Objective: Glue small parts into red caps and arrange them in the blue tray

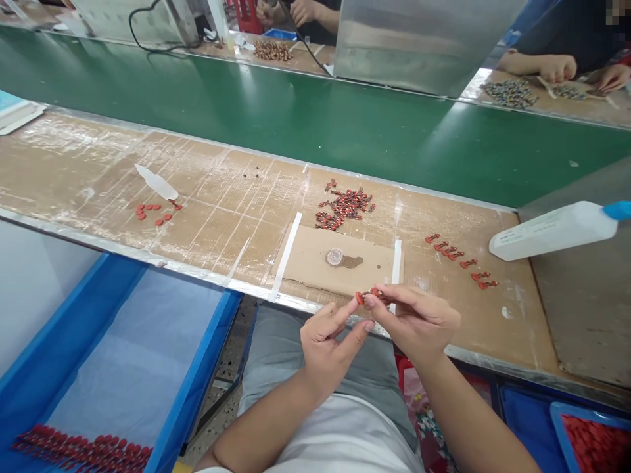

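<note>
My right hand (419, 322) pinches a small red and dark figurine (375, 292) between thumb and fingertips, just above the table's front edge. At its left end is a round red base (359, 298). The tip of my left hand's (328, 338) index finger presses on that base, while the thumb stands apart below and the other fingers curl in. Beyond the hands, a small clear cup (334, 257) sits on a taped cardboard piece (305, 253) beside a dark wet stain. Behind it lies a pile of small red and dark figures (348, 207).
Several figurines on red bases (448, 251) stand at right, near a white bottle (552, 230) with a blue tip. Loose red discs (148, 207) lie at left. A blue tray (197, 368) holds rows of red-based pieces. Co-workers' hands (557, 67) show beyond the green belt (276, 112).
</note>
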`<state>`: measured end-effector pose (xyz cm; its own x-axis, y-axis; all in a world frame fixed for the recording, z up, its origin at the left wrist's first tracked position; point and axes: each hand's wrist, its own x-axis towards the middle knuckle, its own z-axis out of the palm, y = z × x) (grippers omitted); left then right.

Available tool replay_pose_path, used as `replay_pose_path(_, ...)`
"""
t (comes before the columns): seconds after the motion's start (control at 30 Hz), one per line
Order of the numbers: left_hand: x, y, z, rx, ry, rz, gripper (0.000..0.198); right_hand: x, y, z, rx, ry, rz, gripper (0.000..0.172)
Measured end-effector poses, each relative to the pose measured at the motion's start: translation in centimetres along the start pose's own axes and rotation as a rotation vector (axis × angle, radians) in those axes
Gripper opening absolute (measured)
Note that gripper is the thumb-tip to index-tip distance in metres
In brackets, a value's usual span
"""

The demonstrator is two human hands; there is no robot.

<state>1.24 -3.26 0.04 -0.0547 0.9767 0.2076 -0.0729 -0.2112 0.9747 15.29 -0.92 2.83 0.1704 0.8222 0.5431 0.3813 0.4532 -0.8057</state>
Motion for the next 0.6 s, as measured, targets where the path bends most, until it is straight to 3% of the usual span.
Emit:
replay_pose_path(0.13,-0.1,-0.1,0.3,-0.053,-0.037,-0.065,0.044,-0.7,0.2,-0.2,0.034,0.052,0.094,0.027)
replay_pose_path(0.27,0.0,-0.2,0.5,-0.257,-0.008,-0.304,0.031,-1.5,2.2,-2.3,-0.028,0.191,0.184,0.024)
replay_pose_path(0.37,0.5,-0.3,0.1,-0.564,0.006,-0.594,0.017,-2.2,4.8,-6.2,-0.242,0.31,0.271,0.022)
replay_pose_path(0.47,1.4,-0.5,-0.7,-0.915,-0.064,-0.929,0.007,-3.3,7.7,-11.5,-0.489,0.403,0.328,0.028)
replay_pose_path(0.6,2.1,-1.0,-0.9,-1.13,-0.077,-1.095,0.007,-4.9,10.5,-17.8,-0.8,0.478,0.423,0.037)
